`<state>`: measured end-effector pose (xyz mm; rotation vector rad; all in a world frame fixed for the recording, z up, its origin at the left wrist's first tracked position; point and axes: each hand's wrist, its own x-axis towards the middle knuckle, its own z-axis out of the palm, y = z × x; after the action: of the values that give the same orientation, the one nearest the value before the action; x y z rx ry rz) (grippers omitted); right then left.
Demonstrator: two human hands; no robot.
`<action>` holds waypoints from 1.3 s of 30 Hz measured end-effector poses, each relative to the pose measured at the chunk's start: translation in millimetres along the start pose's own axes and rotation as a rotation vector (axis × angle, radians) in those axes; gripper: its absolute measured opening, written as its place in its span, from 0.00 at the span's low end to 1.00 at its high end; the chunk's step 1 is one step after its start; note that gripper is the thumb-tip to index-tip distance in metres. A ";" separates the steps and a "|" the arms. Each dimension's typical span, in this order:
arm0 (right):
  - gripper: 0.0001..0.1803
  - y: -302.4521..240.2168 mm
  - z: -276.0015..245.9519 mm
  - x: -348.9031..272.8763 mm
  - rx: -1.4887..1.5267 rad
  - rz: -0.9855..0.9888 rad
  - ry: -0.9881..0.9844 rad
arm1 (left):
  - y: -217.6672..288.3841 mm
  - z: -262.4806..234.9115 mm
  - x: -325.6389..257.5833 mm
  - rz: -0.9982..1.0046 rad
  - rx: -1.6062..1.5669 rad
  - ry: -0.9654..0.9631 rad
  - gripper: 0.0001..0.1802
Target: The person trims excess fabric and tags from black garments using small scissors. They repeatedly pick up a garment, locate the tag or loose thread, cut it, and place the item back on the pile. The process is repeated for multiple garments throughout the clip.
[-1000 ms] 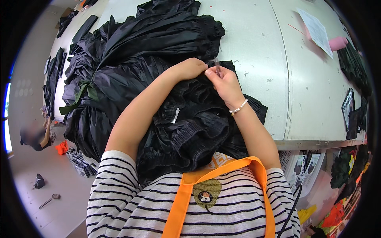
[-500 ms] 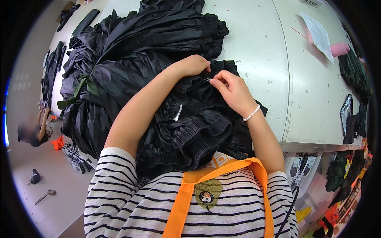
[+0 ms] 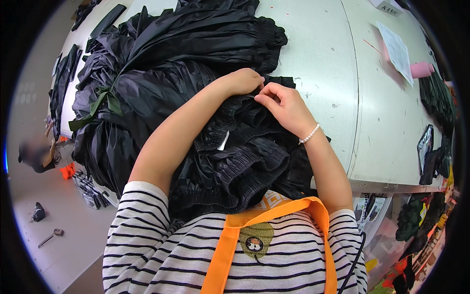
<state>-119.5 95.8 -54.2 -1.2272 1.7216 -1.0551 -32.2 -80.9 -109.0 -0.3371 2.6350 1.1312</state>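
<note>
- Setting: a big white worktable (image 3: pixel 323 59), scuffed and speckled, with a grey floor off to my left.
- A large heap of black pleated garments (image 3: pixel 161 63) covers the left half of the table; a dark green strip (image 3: pixel 100 105) ties part of it into a bundle.
- The black garment (image 3: pixel 240 157) I am working on lies bunched between my chest and the heap, its gathered elastic bands ruffled toward me and a small white tag (image 3: pixel 223 142) showing in its folds.
- My left hand (image 3: pixel 243 81) is closed, pinching the cloth at the far edge of the garment, knuckles up.
- My right hand (image 3: pixel 284 105), with a bead bracelet (image 3: pixel 309 134) on the wrist, has thumb and forefinger pressed together just beside the left fingertips. Something thin seems to sit between them; too small to tell what.
- Judgement on technique: keep the left pinch close to the right fingertips so the cloth stays taut there. Pull short and straight. Slippery fabric may slide, so I should rest my forearms on the pile.
- Elsewhere: a sheet of paper (image 3: pixel 397 49) and a pink roll (image 3: pixel 422 69) lie far right, well apart from my hands.
</note>
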 end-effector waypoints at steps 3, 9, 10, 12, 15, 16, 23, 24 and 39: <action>0.11 0.9 -0.5 1.4 0.001 -0.005 0.029 | 6.2 -1.9 -0.8 -0.034 -0.039 -0.005 0.17; 0.10 14.9 -8.2 0.6 0.378 -0.017 0.168 | -0.8 8.7 3.1 -0.104 -0.010 -0.071 0.23; 0.11 26.4 -14.6 2.5 0.438 0.013 0.190 | 13.8 9.4 3.4 -0.229 0.093 -0.106 0.25; 0.12 34.0 -20.8 6.0 0.500 0.044 0.289 | 32.3 2.9 -3.0 -0.261 0.139 -0.268 0.27; 0.14 53.9 -26.5 14.7 0.305 0.063 0.385 | 67.7 4.4 -37.5 -0.096 0.342 -0.405 0.25; 0.14 66.3 -24.0 21.5 0.209 0.071 0.404 | 74.0 3.0 -45.7 -0.074 0.357 -0.444 0.24; 0.15 105.9 -6.9 103.0 -0.011 0.257 0.364 | 55.5 23.9 -30.4 -0.098 0.384 -0.431 0.22; 0.15 110.5 -9.0 104.2 -0.075 0.268 0.375 | 54.9 24.4 -28.4 -0.088 0.409 -0.415 0.22; 0.17 123.8 -1.9 98.4 0.147 0.097 0.552 | 16.1 40.4 17.5 -0.290 0.329 -0.448 0.34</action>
<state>-187.2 26.0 -178.8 -0.7917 2.0371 -1.5290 -48.1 -42.4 -130.6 -0.3381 2.2309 0.5849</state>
